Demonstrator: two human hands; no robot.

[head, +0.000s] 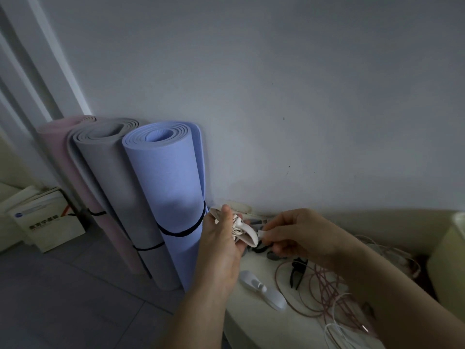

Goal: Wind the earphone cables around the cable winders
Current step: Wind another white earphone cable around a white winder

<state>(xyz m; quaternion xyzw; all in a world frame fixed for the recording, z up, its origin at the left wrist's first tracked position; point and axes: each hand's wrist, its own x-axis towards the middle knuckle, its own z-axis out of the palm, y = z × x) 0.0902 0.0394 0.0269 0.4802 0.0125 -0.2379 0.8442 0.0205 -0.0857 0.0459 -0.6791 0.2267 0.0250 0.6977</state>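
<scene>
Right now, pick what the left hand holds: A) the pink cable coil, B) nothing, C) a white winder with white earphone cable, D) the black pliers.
C: the left hand grips the white winder, with white earphone cable bunched against it.

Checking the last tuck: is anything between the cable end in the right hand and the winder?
Nothing visible. The right hand pinches the white cable end just beside the winder gripped by the left hand; pink cables lie on the table, apart.

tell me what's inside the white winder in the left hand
White earphone cable bunched inside the winder; the left hand covers part of it, so the rest cannot be seen.
</scene>
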